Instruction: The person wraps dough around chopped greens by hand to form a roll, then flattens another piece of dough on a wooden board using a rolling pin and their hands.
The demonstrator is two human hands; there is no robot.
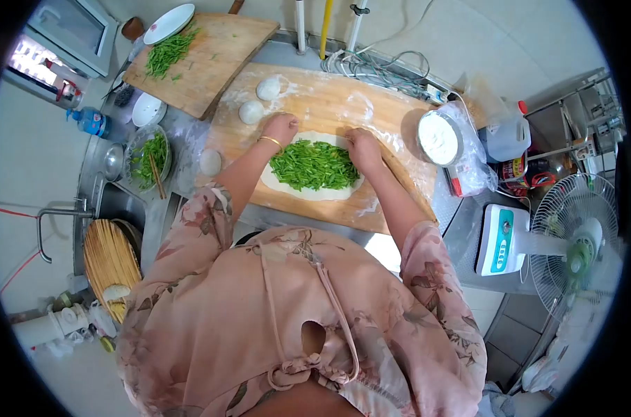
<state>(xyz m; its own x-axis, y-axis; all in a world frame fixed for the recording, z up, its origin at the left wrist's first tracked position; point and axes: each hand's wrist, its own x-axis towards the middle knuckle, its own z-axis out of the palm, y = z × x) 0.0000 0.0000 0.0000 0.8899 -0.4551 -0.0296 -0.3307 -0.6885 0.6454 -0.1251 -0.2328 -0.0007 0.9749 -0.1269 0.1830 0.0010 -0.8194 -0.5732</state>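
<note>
A rolled-out dough sheet (270,182) lies on the floured wooden board (315,87), spread with chopped green vegetable (315,165). My left hand (281,129), with a bracelet at its wrist, is closed at the sheet's far left edge, fingertips pinched on the dough. At the far right edge my right hand (362,147) is curled with its fingers on the dough rim. Beside my right forearm rests a wooden rolling pin (407,175). Two dough balls (268,88) sit beyond my left hand, and another dough ball (210,162) lies left of that forearm.
A bowl of flour (438,137) stands right of the board. Further right are a kitchen scale (502,240) and a fan (576,240). To the left are a second board (218,52) with chopped greens, a glass bowl (147,158) with chopsticks, and a sink (117,201).
</note>
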